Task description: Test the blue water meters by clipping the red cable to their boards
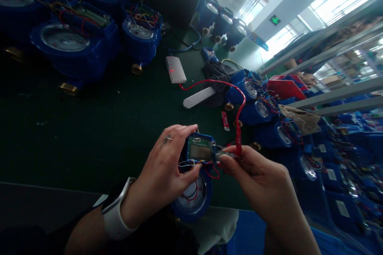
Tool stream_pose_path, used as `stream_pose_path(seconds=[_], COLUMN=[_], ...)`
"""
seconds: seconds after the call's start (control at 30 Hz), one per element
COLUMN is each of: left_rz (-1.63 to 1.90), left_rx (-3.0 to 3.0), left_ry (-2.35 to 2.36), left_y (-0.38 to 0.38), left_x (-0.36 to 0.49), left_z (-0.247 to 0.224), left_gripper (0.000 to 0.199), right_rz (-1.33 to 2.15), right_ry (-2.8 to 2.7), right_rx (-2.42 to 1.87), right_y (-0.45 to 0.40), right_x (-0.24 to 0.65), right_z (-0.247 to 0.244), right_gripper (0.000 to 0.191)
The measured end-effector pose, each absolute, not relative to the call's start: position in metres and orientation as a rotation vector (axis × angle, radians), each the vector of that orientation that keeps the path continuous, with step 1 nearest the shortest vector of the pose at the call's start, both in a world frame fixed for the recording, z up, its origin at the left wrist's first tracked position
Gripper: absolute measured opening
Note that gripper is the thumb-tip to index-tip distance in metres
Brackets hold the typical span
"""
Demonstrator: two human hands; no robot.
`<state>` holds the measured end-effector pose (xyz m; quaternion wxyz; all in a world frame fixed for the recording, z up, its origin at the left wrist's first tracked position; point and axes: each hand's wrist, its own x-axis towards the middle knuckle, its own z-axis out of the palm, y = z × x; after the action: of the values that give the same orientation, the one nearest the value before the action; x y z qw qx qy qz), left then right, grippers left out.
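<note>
Item one: blue water meter [208,199], located at the near edge of the tabletop [74,139], between the two hands; whether its weight is borne by the tabletop cannot be told. Its electronics housing, fitted with a display [201,152], is grasped by the fingers of the left hand [166,163], spread over the top corner and thumbed at the lower edge. Body judged heavy, stiff and rather slick; best gripped by the housing walls or round body. Loose wires [213,171] and the exposed board judged fragile, not to be pulled or pressed.

Item two: grey connector [223,154], partly hidden, pinched at the housing's side by the fingers of the right hand [254,175]. Judged light; best taken by its rigid end, not by the attached red cable [243,99], judged flexible.

Beyond: red battery [225,120]; flat pale bar [199,97], overlapped by dark cloth [214,72]; white box [176,69], red-lit, joined to the cable.
</note>
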<state>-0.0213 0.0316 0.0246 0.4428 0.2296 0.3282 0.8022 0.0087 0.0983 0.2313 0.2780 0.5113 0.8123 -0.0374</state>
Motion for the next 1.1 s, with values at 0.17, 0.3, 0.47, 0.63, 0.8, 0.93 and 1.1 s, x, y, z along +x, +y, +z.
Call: stream_pose_path(seconds=[0.17, 0.3, 0.47, 0.63, 0.8, 0.93, 1.1], left_rz=[1.988, 1.997, 1.988, 1.988, 1.995, 1.980, 1.988], left_rx=[0.572, 0.562, 0.570, 0.578, 0.554, 0.550, 0.551], left_ry=[0.811, 0.816, 0.816, 0.827, 0.816, 0.818, 0.814], left_y=[0.032, 0.032, 0.032, 0.031, 0.030, 0.031, 0.031], left_x=[-0.021, -0.021, -0.022, -0.022, -0.021, -0.022, -0.022], left_z=[0.024, 0.025, 0.025, 0.024, 0.024, 0.024, 0.025], left_gripper=[0.055, 0.054, 0.052, 0.052, 0.054, 0.055, 0.054], right_rz=[0.032, 0.136, 0.060, 0.011, 0.008, -0.073, -0.158], right_ry=[2.201, 2.264, 2.262, 2.238, 2.279, 2.328, 2.313], right_rx=[1.306, 1.176, 1.128, 1.101, 1.188, 1.202, 1.268], right_y=[0.094, 0.093, 0.100, 0.104, 0.097, 0.093, 0.096], right_x=[0.012, 0.012, 0.005, 0.002, 0.013, 0.018, 0.013], right_z=[0.233, 0.232, 0.231, 0.232, 0.229, 0.226, 0.230], right_gripper=[0.018, 0.014, 0.009, 0.007, 0.010, 0.010, 0.011])
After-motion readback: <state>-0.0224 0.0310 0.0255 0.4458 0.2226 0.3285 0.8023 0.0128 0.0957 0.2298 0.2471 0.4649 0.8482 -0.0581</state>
